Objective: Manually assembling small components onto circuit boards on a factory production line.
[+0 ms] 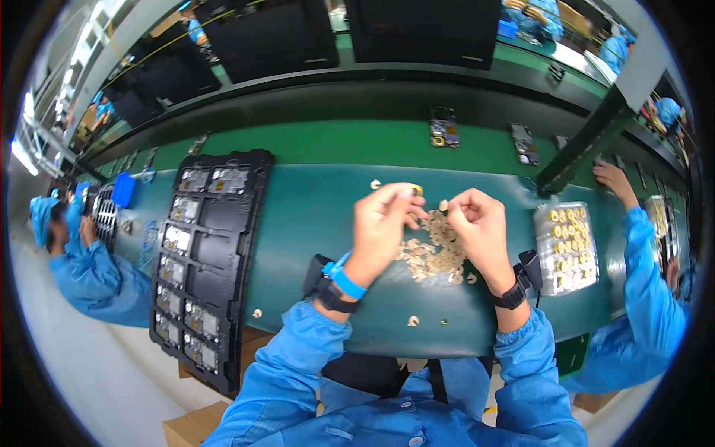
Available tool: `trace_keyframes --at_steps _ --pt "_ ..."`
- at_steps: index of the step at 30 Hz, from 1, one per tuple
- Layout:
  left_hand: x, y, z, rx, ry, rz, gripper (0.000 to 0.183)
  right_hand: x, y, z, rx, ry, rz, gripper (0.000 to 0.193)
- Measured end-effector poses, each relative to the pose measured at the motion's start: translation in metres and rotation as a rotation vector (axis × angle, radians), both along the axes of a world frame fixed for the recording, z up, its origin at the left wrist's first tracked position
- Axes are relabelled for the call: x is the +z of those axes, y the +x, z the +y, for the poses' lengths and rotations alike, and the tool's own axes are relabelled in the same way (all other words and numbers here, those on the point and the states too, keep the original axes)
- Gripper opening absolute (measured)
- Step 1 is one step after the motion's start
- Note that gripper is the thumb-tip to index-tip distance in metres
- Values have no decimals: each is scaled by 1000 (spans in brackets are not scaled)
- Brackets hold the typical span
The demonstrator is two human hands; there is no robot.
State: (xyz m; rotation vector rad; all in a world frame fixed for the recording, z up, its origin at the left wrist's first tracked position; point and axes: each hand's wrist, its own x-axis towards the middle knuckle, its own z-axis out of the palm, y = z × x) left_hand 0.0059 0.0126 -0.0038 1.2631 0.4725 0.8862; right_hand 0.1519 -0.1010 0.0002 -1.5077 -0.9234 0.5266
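My left hand (381,223) is closed in a pinch on a small yellow-and-dark round part (416,190), mostly hidden by the fingers. Close by on the right, my right hand (482,229) has its thumb and forefinger pressed together on a small cream-coloured piece (444,205), which shows at the fingertips. Under and between both hands lies a loose pile of cream C-shaped pieces (436,257) on the green mat (298,246). Single pieces are scattered around it, one near the front edge (413,321).
A black compartment tray (255,194) with circuit boards stands at left, overhanging the table. At right lies a clear blister tray (547,279) of yellow round parts. Boards (445,128) rest on the green strip behind. A grey post (581,145) and co-workers (655,313) flank the bench.
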Motion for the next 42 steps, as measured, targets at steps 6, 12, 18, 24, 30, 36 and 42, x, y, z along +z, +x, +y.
trace_keyframes --at_steps 6,12,18,24,30,36,42 --pt "2 -1 2 -54 61 95 21 10 5 0 57 14 -289 17" --pt "7 0 -7 -105 74 145 19 11 3 -2 48 221 -475 15" --pt "11 -5 -5 -196 -176 110 19 8 7 -2 34 356 -868 16" --pt "7 -4 -4 -139 -85 70 16 12 1 -1 81 288 -602 15" --pt "8 -6 -7 -117 63 141 15 -2 1 1 173 115 -66 14" --pt "18 -18 0 -192 37 118 22 -4 1 2 192 107 62 10" --pt "84 -105 51 88 250 219 25 -1 16 -4 162 245 350 11"
